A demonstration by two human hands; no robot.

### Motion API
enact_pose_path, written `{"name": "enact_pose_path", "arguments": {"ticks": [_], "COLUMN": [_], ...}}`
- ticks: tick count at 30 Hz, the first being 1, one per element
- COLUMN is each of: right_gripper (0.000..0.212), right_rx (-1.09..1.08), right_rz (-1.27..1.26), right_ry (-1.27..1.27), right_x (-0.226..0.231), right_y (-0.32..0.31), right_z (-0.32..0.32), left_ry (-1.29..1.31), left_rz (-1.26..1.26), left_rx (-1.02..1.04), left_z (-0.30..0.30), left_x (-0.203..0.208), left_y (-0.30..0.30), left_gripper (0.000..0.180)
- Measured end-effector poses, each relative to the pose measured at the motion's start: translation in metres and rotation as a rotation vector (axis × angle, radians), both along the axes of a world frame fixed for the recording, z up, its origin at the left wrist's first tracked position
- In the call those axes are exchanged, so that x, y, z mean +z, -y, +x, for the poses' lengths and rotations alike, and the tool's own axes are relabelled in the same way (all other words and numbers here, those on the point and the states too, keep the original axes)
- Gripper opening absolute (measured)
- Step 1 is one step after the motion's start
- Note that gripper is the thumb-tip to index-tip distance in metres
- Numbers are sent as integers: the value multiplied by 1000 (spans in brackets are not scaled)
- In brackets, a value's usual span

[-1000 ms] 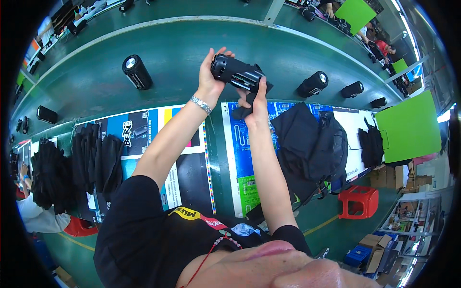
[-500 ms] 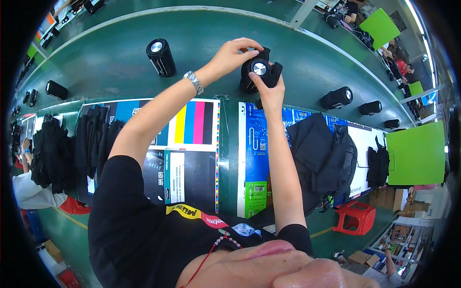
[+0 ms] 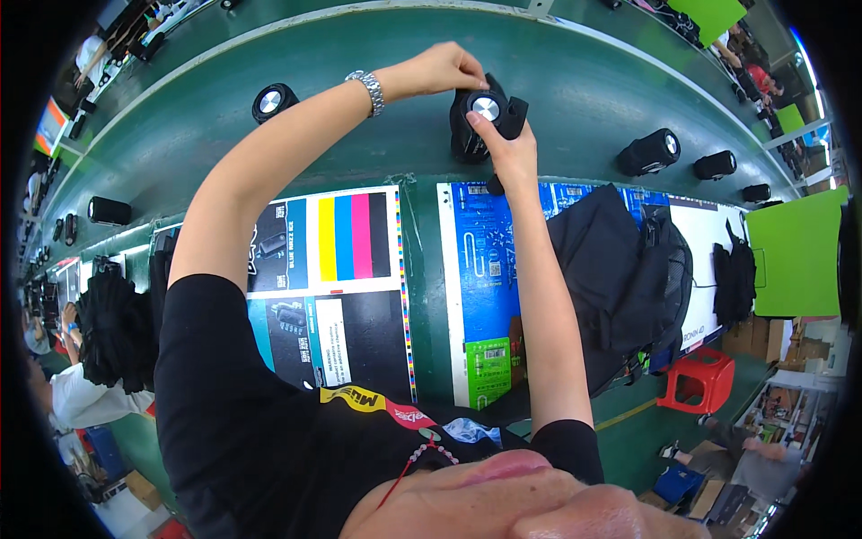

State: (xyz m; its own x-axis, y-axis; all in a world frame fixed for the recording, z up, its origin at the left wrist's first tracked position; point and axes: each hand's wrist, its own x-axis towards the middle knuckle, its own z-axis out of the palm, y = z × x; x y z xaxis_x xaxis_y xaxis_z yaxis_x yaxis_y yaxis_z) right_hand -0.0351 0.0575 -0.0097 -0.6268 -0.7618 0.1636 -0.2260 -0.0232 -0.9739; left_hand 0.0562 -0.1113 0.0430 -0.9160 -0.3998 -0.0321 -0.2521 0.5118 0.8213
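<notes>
A black cylindrical speaker point(image 3: 485, 109) with a silver disc on its end stands tilted on the green bench, with black cloth point(image 3: 464, 135) around its side. My right hand point(image 3: 510, 151) grips it from the right, thumb on the rim beside the disc. A flap of the cloth point(image 3: 514, 117) sticks up next to that hand's fingers. At the far rim my left hand point(image 3: 444, 70), a metal watch on its wrist, pinches the cloth edge with bent fingers. The fingers of my right hand behind the speaker are hidden.
Another speaker point(image 3: 274, 102) stands left, partly behind my left forearm; more lie right point(image 3: 650, 152) and far left point(image 3: 109, 211). Printed sheets point(image 3: 359, 337) cover the near bench. Black cloth piles point(image 3: 115, 323), a black backpack point(image 3: 620, 278), a green panel point(image 3: 799, 256) and a red stool point(image 3: 696, 382) surround it.
My left hand has shifted a little away from the disc, its fingers now more bent at the cloth's far edge. My right hand keeps its hold. The whole view has shifted slightly.
</notes>
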Motion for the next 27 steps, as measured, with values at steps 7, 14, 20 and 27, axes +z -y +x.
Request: {"name": "enact_pose_path", "arguments": {"ticks": [7, 14, 20, 27], "right_gripper": [56, 59, 46, 40], "right_rx": [-26, -95, -39, 309], "right_rz": [-7, 81, 106, 253], "right_ry": [-116, -235, -191, -275], "right_x": [0, -12, 7, 26], "right_y": [3, 0, 1, -51], "right_z": [-10, -30, -41, -93], "left_ry": [-350, -556, -557, -669], "left_rz": [-941, -709, -588, -659], "left_rx": [-37, -77, 84, 33], "left_z": [1, -6, 1, 4], "left_x": [12, 31, 30, 0], "left_y": [-15, -58, -70, -73], "left_gripper": [24, 11, 13, 23]}}
